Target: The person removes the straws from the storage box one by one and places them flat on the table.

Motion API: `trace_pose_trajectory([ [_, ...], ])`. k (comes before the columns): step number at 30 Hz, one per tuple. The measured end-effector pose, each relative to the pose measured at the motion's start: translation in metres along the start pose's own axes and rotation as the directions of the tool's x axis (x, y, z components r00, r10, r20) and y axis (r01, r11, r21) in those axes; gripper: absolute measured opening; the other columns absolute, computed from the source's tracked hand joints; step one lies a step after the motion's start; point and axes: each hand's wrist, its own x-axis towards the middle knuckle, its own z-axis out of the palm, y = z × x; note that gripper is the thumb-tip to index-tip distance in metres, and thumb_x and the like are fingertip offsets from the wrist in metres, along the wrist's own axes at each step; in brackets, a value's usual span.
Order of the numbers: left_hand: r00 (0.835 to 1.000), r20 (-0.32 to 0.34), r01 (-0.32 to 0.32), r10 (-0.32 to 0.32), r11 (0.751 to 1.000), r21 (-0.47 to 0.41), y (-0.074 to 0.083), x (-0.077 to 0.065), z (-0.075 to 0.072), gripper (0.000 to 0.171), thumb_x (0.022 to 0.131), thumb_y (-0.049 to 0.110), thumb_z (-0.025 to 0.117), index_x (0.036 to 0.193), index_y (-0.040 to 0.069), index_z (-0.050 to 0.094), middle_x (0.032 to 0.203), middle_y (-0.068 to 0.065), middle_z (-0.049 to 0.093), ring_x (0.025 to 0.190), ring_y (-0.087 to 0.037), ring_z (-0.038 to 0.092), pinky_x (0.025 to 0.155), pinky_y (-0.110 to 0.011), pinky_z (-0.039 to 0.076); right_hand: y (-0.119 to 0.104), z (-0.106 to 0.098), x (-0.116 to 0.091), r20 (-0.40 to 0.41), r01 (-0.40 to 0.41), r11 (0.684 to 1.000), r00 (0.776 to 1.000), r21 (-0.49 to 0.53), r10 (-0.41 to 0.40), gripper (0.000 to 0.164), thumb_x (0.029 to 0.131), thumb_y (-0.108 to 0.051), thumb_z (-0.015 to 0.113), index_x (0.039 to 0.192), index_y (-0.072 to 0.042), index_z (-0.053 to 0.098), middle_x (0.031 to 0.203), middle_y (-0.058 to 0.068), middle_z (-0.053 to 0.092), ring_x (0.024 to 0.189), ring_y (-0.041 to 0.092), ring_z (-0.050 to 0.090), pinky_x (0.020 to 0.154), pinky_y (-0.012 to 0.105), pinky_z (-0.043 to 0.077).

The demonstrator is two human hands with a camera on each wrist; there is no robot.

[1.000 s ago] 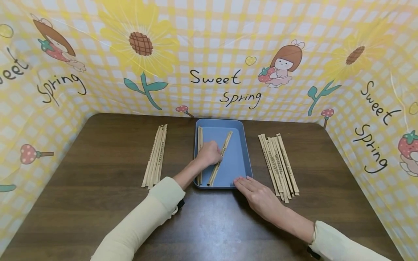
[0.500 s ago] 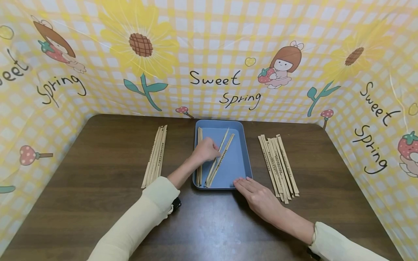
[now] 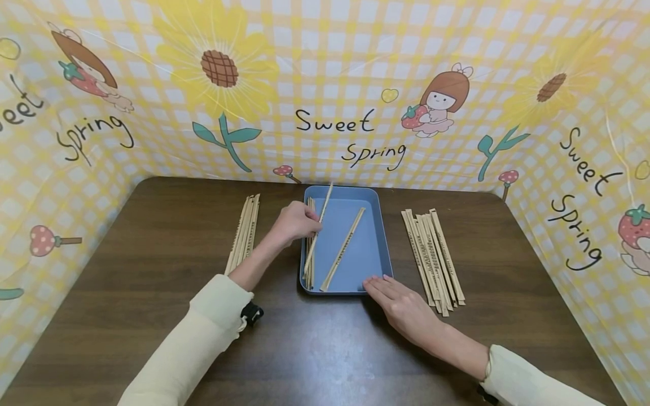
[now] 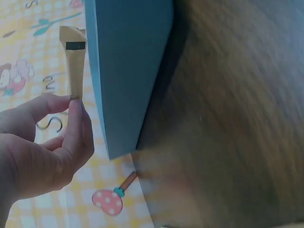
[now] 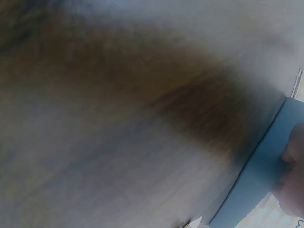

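My left hand (image 3: 297, 221) pinches a paper-wrapped straw (image 3: 327, 198) between thumb and fingertips, slanted over the left side of a blue tray (image 3: 384, 242). In the left wrist view the wrapped straw (image 4: 74, 69) rises from the fingertips beside the tray's blue wall (image 4: 126, 71). Beneath the held straw, several wrapped straws (image 3: 311, 204) line the tray's left side. A single wrapped straw (image 3: 344, 248) lies diagonally in the tray's middle. My right hand (image 3: 406, 307), fingers extended, rests on the tray's near right corner; its blurred edge (image 5: 293, 183) shows in the right wrist view.
On the brown table (image 3: 325, 349), a bundle of wrapped straws (image 3: 245, 234) lies left of the tray, partly behind the left forearm. Another bundle (image 3: 434, 259) is to the right, near the right hand. A yellow checked cloth (image 3: 335, 73) stands around the back and sides.
The left hand has picked up one of two straws in the tray's middle and carried it leftward to the tray's left side. The right hand has stayed in place.
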Motion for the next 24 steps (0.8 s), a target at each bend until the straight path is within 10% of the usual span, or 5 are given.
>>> trace_pose_trajectory([
  [24, 0.998, 0.009, 0.065, -0.064, 0.995, -0.07, -0.045, -0.008, -0.059, 0.028, 0.09, 0.0, 0.061, 0.113, -0.015, 0.064, 0.116, -0.023, 0.059, 0.086, -0.019, 0.066, 0.085, -0.031, 0.058, 0.0, -0.002, 0.002, 0.006, 0.001, 1.0, 1.0, 0.017, -0.001, 0.047, 0.107, -0.006, 0.022, 0.123, 0.007, 0.065, 0.118, 0.019, 0.068, 0.109, 0.031, 0.066, 0.095, 0.045, 0.053],
])
